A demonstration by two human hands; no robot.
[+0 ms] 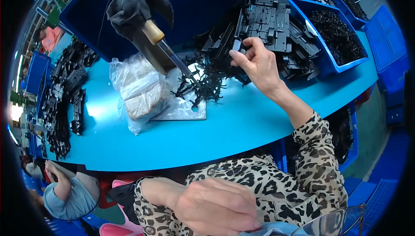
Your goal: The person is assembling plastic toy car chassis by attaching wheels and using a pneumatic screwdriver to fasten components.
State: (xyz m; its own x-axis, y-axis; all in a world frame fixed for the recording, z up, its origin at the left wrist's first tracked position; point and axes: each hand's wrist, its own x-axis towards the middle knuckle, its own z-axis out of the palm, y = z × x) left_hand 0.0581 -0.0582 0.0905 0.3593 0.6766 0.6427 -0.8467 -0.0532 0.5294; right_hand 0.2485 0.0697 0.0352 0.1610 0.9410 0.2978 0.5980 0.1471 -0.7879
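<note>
My right hand (259, 65) reaches over the table to a pile of black plastic parts. Its thumb and bent index finger close on the greyish end of a black plastic part (237, 45), partly hidden in the pile. Flat moulded black panels (270, 20) lie just beyond that hand. My left hand (216, 203) is close to me at the lower edge, slightly blurred, its fingers curled together. Light blue cloth (272, 228) shows beside its fingertips. Whatever those fingers hold, if anything, is hidden.
A soldering-iron-like tool (166, 48), wrapped in dark cloth, points down at small black pieces (205, 87) on a metal plate (179, 113). Left of it sits a plastic-wrapped block (145, 95). A blue bin (341, 65) of small black parts stands right; more black parts (65, 93) lie left.
</note>
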